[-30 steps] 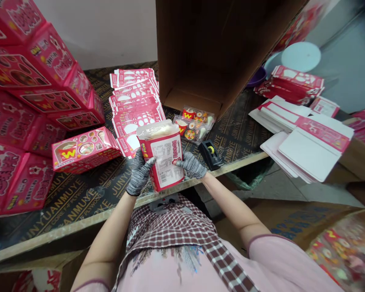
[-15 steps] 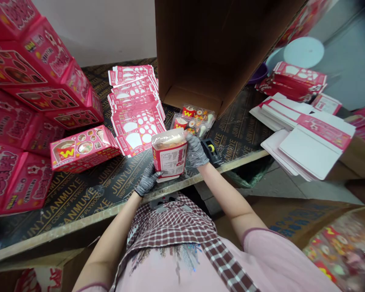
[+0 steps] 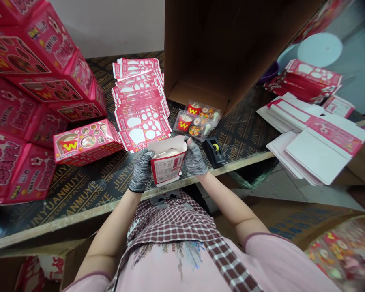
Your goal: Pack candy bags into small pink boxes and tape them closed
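Between my hands is a small pink and white cardboard box [image 3: 168, 169], its top flap raised and clear plastic packaging showing inside the opening. My left hand [image 3: 141, 172], in a grey glove, grips the box at its left edge. On the right side, my right hand [image 3: 195, 158], also gloved, holds the upper corner with the thumb near the flap. Just behind the box lie clear packs [image 3: 194, 121] of toy food pieces. A black tape dispenser [image 3: 213, 151] with yellow tape sits right of my right hand.
Fanned flat pink cartons [image 3: 142, 109] lie behind. Filled boxes [image 3: 45, 93] are stacked at left, with one pink box [image 3: 86, 142] lying in front. A large brown carton [image 3: 197, 90] stands open at the back. White-backed cartons [image 3: 319, 150] overhang the bench's right edge.
The clear plastic packaging has gone down into the box. My left hand has moved up from the box's lower corner to its upper left side.
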### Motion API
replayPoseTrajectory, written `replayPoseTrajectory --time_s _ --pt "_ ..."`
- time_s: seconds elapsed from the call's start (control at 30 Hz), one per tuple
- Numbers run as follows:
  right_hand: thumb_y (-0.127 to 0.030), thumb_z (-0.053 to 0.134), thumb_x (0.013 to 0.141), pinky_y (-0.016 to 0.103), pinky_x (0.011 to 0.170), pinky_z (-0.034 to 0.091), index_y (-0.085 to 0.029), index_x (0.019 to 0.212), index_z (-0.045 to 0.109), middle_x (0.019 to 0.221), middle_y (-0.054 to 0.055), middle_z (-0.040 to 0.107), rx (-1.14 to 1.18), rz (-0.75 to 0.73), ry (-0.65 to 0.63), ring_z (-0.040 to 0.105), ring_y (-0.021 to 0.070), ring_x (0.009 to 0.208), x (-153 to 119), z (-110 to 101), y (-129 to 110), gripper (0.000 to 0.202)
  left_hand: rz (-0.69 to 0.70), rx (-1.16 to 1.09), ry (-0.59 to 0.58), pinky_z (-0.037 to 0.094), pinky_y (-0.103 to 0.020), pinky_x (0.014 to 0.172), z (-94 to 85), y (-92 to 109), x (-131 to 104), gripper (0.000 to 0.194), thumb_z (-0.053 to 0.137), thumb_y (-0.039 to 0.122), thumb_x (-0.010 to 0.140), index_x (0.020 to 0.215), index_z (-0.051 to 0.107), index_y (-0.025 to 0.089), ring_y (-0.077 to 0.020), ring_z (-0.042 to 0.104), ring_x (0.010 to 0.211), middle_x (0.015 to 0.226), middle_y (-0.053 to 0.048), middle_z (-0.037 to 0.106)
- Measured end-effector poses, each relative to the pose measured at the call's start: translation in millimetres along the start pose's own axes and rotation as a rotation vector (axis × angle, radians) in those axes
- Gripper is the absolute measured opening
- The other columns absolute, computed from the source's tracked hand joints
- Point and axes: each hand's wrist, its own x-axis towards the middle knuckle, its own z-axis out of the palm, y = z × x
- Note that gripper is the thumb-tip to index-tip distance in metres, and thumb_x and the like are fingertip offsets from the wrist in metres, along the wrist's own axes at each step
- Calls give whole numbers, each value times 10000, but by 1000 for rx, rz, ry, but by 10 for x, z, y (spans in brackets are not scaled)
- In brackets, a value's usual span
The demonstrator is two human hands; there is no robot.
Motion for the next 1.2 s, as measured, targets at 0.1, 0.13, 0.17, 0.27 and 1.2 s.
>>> replayPoseTrajectory --time_s 0.1,0.13,0.17,0.27,1.2 --pt "-681 612 802 425 996 560 -268 1050 700 1086 37 751 96 15 -57 678 282 1113 -47 13 -16 490 68 65 65 597 -335 876 -66 46 32 287 746 426 792 960 715 196 -213 706 938 960 -31 765" --pt "-628 685 754 420 995 561 -265 1022 703 1071 31 755 113 12 -65 691 280 1077 -60 29 -31 452 90 76 89 589 -324 869 -62 68 32 299 762 405 763 981 721 204 -207 703 932 972 -23 766" --pt "-571 738 714 415 996 560 -261 991 704 1051 26 759 120 2 -58 701 275 1043 -75 52 -48 417 116 83 126 583 -313 847 -44 90 26 310 776 391 733 982 727 212 -200 703 904 956 -11 768" --pt "-521 737 741 423 1010 560 -251 932 689 1031 33 771 157 -44 -1 720 275 1019 -137 141 -93 334 168 46 209 577 -319 794 61 148 -28 252 786 398 702 873 735 221 -195 711 805 848 3 771" --pt "-466 609 940 510 1206 396 -231 1083 733 1273 135 685 -696 -376 446 591 311 1286 -392 -1387 -18 301 774 1050 -313 594 -395 878 -70 553 127 341 614 293 929 1259 686 251 -273 716 994 1122 -85 736"
